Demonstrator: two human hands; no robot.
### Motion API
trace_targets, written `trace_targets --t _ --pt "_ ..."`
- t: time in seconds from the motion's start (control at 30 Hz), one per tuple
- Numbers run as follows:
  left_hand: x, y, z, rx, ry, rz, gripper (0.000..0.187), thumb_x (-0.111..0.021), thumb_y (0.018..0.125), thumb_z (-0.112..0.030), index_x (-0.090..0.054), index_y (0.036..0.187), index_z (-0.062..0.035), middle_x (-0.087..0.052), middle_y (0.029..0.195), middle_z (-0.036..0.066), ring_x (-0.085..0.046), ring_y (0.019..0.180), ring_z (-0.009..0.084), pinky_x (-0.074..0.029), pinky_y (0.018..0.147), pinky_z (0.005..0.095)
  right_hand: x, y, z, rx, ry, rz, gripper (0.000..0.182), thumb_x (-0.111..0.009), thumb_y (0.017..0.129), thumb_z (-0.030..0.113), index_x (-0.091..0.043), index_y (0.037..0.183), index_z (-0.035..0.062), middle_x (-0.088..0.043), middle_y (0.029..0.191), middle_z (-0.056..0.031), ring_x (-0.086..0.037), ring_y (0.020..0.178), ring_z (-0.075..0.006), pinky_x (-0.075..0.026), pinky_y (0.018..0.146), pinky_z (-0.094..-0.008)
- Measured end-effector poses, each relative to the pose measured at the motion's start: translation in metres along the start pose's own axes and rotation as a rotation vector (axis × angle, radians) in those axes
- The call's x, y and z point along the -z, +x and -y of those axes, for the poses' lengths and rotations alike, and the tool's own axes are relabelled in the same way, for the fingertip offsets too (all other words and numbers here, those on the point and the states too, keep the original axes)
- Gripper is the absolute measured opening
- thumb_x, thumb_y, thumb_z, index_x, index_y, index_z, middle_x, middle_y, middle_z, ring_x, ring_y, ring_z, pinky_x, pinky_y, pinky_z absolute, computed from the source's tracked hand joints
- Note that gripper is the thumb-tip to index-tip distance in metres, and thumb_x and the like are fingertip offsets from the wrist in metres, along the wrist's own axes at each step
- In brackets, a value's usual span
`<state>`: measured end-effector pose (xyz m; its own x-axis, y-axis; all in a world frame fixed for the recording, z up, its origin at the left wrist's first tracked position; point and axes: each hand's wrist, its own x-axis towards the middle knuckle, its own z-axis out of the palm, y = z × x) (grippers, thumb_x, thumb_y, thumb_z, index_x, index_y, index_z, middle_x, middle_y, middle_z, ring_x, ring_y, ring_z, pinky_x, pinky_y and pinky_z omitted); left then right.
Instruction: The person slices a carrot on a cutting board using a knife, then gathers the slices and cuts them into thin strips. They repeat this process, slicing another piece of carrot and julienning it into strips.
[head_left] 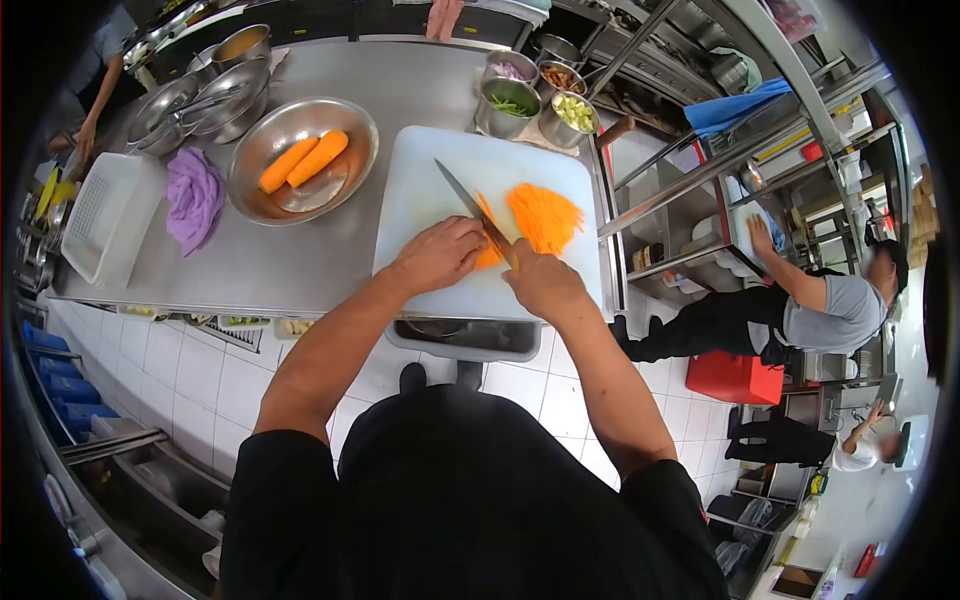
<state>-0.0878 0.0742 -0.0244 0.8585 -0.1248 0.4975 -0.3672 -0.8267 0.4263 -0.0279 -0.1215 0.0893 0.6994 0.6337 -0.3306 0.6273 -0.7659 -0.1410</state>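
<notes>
My right hand (545, 283) grips the handle of a kitchen knife (465, 193), its blade pointing up and to the left over a white cutting board (425, 160). Curled fingers of my left hand (440, 255) press down on a piece of carrot (487, 258) right beside the blade. A heap of shredded carrot (545, 217) lies on the board, to the right of the knife. Two whole peeled carrots (303, 160) rest in a wide steel bowl (355, 185) left of the board.
Steel pots of cut vegetables (508, 108) stand behind the board's right corner. Leftward are a purple cloth (193, 198), a white plastic basket (105, 215) and more steel bowls (232, 100). Below the table edge sits a grey bin (465, 342). Co-workers (820, 310) stand at the right.
</notes>
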Motion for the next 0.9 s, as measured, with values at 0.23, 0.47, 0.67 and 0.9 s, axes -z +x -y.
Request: trace_targets --t 0.23,0.47,0.67,0.9 --pt "0.0 -0.002 -0.001 -0.032 -0.012 -0.032 0.018 -0.068 0.086 -0.008 -0.068 0.104 -0.006 -0.062 0.118 0.007 -0.061 0.111 0.0272 -0.052 0.098 0.0388 -0.042 -0.002 -0.007 -0.036 0.049 -0.079 0.038 -0.063 0.098 0.03 -0.05 0.12 0.0021 -0.073 0.092 -0.0253 -0.072 0.089 -0.0448 -0.057 0.078 -0.0544" --pt "-0.001 0.001 0.0 -0.059 0.01 -0.074 0.017 -0.068 0.086 -0.007 -0.067 0.103 -0.0071 -0.063 0.116 0.008 -0.061 0.109 0.0293 -0.05 0.1 0.0408 0.011 -0.019 0.004 -0.003 -0.016 0.024 0.038 -0.061 0.099 0.028 -0.048 0.123 0.0018 -0.073 0.09 -0.0245 -0.073 0.087 -0.0443 -0.057 0.077 -0.0544" --pt "0.001 0.003 0.006 -0.02 -0.044 -0.022 0.017 -0.068 0.084 -0.006 -0.066 0.101 -0.0072 -0.063 0.116 0.007 -0.061 0.108 0.029 -0.051 0.098 0.0406 -0.031 0.004 0.0 -0.031 0.044 -0.023 0.039 -0.061 0.099 0.029 -0.047 0.125 0.0029 -0.073 0.097 -0.0257 -0.072 0.094 -0.045 -0.056 0.083 -0.0545" --pt "0.001 0.0 0.001 -0.003 -0.05 -0.053 0.016 -0.068 0.084 -0.006 -0.067 0.1 -0.0076 -0.063 0.115 0.007 -0.063 0.105 0.0278 -0.054 0.091 0.0385 -0.008 -0.017 0.003 -0.05 0.02 0.034 0.036 -0.061 0.099 0.028 -0.049 0.121 0.0024 -0.073 0.096 -0.0254 -0.072 0.092 -0.0444 -0.056 0.081 -0.0543"
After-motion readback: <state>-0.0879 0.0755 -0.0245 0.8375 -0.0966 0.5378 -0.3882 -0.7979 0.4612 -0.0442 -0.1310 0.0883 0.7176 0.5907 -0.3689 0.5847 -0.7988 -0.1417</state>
